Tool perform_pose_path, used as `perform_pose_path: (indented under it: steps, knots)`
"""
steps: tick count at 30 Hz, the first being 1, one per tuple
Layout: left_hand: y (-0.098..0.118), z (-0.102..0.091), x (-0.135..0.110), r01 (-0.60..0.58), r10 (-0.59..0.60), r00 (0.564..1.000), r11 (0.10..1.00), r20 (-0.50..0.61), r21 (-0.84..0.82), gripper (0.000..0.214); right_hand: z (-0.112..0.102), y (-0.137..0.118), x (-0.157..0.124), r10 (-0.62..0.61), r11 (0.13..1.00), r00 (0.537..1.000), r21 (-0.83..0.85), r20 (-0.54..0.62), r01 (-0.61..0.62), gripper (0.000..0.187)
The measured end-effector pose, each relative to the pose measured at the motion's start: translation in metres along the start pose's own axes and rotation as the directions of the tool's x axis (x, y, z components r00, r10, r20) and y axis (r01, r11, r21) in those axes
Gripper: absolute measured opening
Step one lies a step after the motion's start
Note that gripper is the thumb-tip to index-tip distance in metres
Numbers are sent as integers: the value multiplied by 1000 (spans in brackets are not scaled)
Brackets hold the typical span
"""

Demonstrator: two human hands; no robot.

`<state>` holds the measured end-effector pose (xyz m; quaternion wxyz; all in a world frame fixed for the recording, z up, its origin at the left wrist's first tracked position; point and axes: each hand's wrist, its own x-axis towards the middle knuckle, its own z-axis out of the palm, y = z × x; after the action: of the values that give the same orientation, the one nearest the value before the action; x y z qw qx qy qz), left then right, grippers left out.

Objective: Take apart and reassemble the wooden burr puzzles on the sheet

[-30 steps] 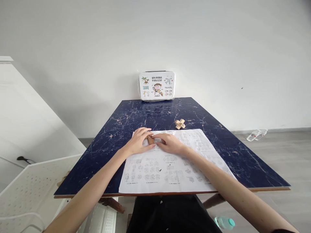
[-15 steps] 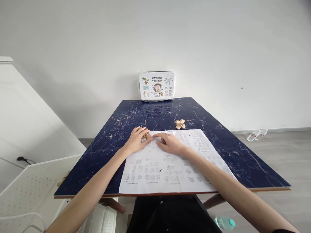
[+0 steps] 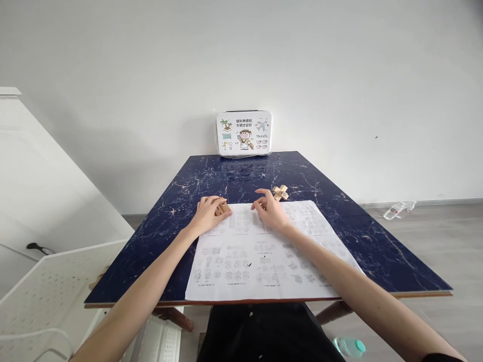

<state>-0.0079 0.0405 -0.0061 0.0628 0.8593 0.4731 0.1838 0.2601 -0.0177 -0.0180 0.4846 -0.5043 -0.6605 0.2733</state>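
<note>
Near the upper left corner of the paper sheet (image 3: pixel 241 289), my left hand (image 3: pixel 207 215) is closed around small light-brown wooden puzzle pieces (image 3: pixel 224 208), thumb on the near side and fingers over the far side. The fingers partly cover the pieces. My right hand (image 3: pixel 270 213) hovers over the top of the sheet, index finger stretched out and the others loosely bent, with nothing seen in it. Just beyond it, a cross-shaped wooden puzzle (image 3: pixel 281 191) lies on the table beside the paper's top edge. The sheet carries printed line diagrams and small captions.
A white case with cartoon prints (image 3: pixel 244 133) stands against the wall at the far end of the dark blue marbled table (image 3: pixel 199 176). Left of the table is a white perforated shelf (image 3: pixel 45 281). Plastic bottles (image 3: pixel 349 347) lie on the floor to the right.
My right hand has drawn away from the pieces at my left hand, moving right toward the cross-shaped puzzle. My left hand has shifted slightly left with the wooden pieces.
</note>
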Motion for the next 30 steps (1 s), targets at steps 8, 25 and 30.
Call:
perform_pose_path:
  steps: [8,25,30]
  knots:
    - [-10,-4,3,6,-6,1000,1000,28,-19,65,-12,16,12,260,926,953,321,-157,-199,73]
    - [-13,-3,2,2,-2,1000,1000,0,16,62,-13,38,23,382,821,900,524,-208,-227,62]
    - [-13,-3,2,7,-7,1000,1000,2,20,62,-13,40,25,385,835,897,496,-218,-238,54]
